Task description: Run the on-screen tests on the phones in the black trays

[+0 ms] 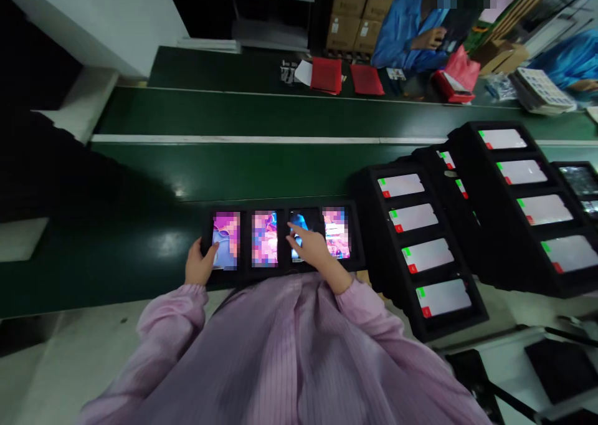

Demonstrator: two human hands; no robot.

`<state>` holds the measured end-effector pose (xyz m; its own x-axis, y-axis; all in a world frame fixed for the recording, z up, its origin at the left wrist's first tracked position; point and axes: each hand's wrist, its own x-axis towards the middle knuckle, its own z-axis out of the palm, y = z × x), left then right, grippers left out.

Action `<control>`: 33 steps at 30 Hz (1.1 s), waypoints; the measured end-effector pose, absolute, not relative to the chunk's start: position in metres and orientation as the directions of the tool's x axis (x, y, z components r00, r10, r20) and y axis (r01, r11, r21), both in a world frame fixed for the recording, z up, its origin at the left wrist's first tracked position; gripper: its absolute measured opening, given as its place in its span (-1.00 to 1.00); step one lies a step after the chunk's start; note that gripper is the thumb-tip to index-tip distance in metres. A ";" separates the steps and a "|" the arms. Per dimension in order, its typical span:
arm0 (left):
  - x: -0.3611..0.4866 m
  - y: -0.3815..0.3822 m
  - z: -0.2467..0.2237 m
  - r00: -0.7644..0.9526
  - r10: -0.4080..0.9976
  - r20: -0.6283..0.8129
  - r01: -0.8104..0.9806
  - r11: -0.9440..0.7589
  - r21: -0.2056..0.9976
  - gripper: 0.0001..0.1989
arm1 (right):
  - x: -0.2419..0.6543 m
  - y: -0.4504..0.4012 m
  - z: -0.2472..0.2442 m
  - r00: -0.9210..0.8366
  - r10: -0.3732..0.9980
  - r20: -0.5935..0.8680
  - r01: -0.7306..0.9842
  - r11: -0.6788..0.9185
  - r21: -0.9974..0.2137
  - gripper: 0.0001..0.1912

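In front of me on the green bench lies a black tray (283, 272) with several lit phones set side by side in its slots. My left hand (199, 266) grips the tray's left end, its thumb reaching the edge of the leftmost phone (225, 241). Over the third phone (298, 219) from the left is my right hand (312, 247), with fingers apart and nothing held; it partly covers that screen. Whether a fingertip touches the glass cannot be made out. Between them sits the second phone (264, 238), and at the right end the fourth phone (336, 232).
Stacked black trays (441, 328) with white-screened phones stand to the right, beside another stack (555, 285). Across the green bench (261, 169) lie red pouches (326, 76). A co-worker in blue (399, 26) holds a dark object. Cardboard boxes (348, 4) are behind.
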<state>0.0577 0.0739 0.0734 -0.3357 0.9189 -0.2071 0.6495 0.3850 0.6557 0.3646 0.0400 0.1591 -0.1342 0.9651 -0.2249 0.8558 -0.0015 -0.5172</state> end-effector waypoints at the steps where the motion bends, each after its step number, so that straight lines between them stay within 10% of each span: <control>1: 0.058 0.074 0.074 -0.342 0.916 -0.211 0.643 0.392 0.658 -0.50 | 0.378 0.034 0.157 -0.083 0.977 -0.197 0.845 -0.036 -0.533 -0.60; 20: 0.059 0.078 0.092 -0.345 0.901 -0.263 0.635 0.430 0.642 -0.52 | 0.464 -0.055 0.145 0.209 0.976 -0.065 0.810 -0.210 -0.547 -0.58; 33: 0.048 0.075 0.074 -0.302 0.919 -0.253 0.636 0.392 0.664 -0.41 | 0.471 -0.071 0.146 0.034 0.994 -0.107 0.792 -0.092 -0.603 -0.71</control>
